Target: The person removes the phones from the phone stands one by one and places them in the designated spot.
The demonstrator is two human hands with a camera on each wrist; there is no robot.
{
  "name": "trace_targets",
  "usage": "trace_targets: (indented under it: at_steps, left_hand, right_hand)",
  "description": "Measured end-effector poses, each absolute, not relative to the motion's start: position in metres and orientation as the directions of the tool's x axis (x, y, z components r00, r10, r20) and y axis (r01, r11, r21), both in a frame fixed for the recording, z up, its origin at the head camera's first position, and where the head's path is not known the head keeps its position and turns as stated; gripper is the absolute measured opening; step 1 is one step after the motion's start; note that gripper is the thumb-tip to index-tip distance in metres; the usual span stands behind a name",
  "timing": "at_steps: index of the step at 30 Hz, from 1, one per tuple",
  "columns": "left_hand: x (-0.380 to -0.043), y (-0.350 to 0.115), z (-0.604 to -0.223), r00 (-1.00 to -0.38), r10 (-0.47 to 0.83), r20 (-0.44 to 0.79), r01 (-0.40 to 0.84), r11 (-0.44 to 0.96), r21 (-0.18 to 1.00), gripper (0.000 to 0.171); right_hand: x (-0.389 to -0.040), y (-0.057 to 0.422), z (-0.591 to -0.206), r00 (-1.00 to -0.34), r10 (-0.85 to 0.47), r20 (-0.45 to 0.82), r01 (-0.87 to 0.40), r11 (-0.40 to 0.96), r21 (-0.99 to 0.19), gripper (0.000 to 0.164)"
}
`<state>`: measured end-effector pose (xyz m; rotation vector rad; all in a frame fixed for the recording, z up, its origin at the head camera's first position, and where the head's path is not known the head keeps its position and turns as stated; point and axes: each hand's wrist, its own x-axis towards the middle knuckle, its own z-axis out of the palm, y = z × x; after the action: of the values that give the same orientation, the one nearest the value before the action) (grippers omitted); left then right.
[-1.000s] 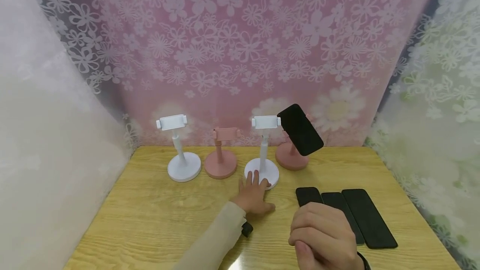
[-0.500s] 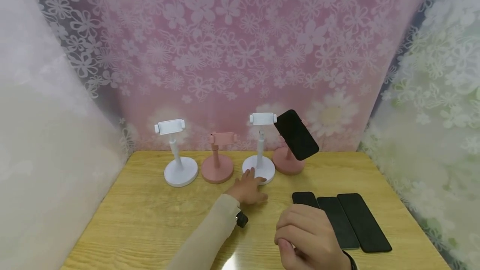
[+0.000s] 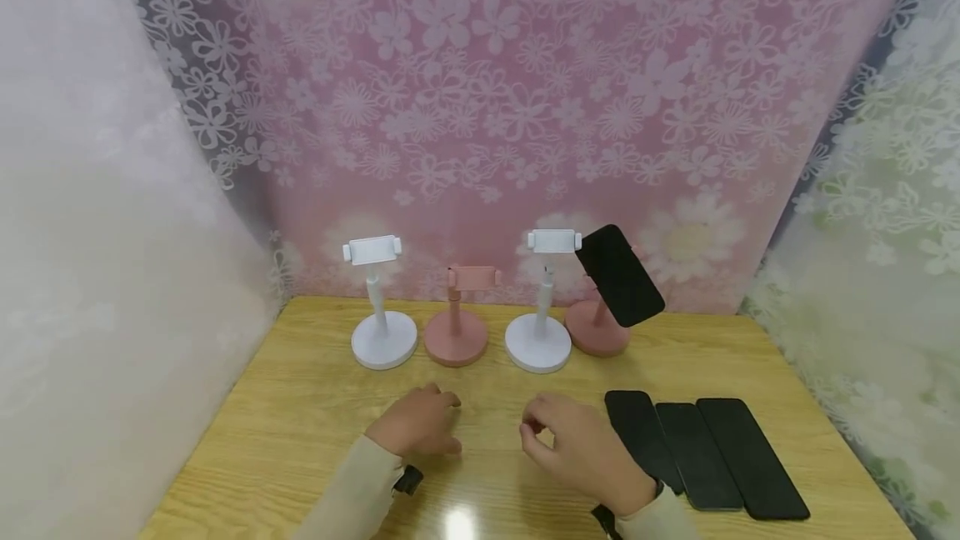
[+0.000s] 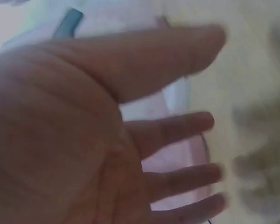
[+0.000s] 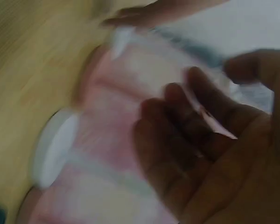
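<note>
My left hand [image 3: 416,423] hovers over the wooden table with its fingers stretched out, holding nothing; in the left wrist view its thumb and fingers [image 4: 177,128] are spread. To its right my right hand [image 3: 581,444] has loosely bent fingers [image 5: 158,144] and holds nothing. Behind the hands stand a white phone stand [image 3: 384,340], a pink phone stand [image 3: 456,340] and a second white phone stand [image 3: 538,344], all with bare clamps. At the right of the row, a second pink phone stand [image 3: 597,332] carries a tilted black smartphone [image 3: 621,276].
Three dark smartphones lie side by side at the right: a left one [image 3: 643,440], a middle one [image 3: 699,457] and a right one [image 3: 752,458]. A pink floral curtain [image 3: 487,107] hangs behind the table [image 3: 300,407], with pale curtains at both sides.
My left hand has left the base of the second white stand and drawn back to the front left. My right hand has moved off the left phone and lower fingers have loosened. The view has shifted slightly.
</note>
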<state>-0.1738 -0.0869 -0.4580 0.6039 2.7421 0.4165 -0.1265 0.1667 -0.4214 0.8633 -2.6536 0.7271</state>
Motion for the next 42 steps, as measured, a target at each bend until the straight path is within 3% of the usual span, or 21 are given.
trace_targets:
  at_steps: [3, 7, 10, 12, 22, 26, 33, 42]
  left_hand:
    - [-0.168, -0.092, -0.467, -0.860, 0.423, -0.286, 0.313, 0.880, 0.358, 0.080]
    - [-0.162, -0.086, -0.473, -0.878, 0.376, -0.294, 0.267, 0.897, 0.352, 0.096]
    - [-0.161, -0.079, -0.474, -0.907, 0.339, -0.251, 0.263, 0.919, 0.292, 0.097]
    - [-0.161, -0.076, -0.475, -0.916, 0.325, -0.236, 0.259, 0.926, 0.274, 0.096]
    - [-0.163, -0.071, -0.483, -0.905, 0.361, -0.225, 0.290, 0.911, 0.295, 0.097]
    - [-0.163, -0.073, -0.483, -0.909, 0.350, -0.228, 0.282, 0.917, 0.283, 0.100]
    - [-0.163, -0.082, -0.481, -0.920, 0.334, -0.205, 0.277, 0.925, 0.260, 0.096]
    - [-0.161, -0.086, -0.479, -0.920, 0.328, -0.213, 0.265, 0.923, 0.278, 0.096]
  right_hand:
    - [-0.153, 0.199, -0.441, -0.929, -0.356, 0.097, -0.368, 0.877, -0.309, 0.007]
    - [-0.191, 0.248, -0.456, -0.976, -0.210, -0.064, -0.194, 0.962, -0.192, 0.038]
    - [-0.216, 0.270, -0.464, -0.976, -0.205, -0.072, -0.195, 0.973, -0.120, 0.056]
    - [-0.232, 0.277, -0.468, -0.974, -0.217, -0.066, -0.210, 0.973, -0.097, 0.055]
    - [-0.268, 0.288, -0.477, -0.945, -0.226, -0.237, -0.177, 0.961, -0.211, 0.073]
    - [-0.267, 0.285, -0.478, -0.943, -0.210, -0.258, -0.166, 0.969, -0.183, 0.074]
    - [-0.255, 0.260, -0.483, -0.964, -0.215, -0.159, -0.202, 0.975, -0.093, 0.066]
    - [-0.230, 0.236, -0.490, -0.976, -0.208, -0.060, -0.203, 0.976, -0.084, 0.062]
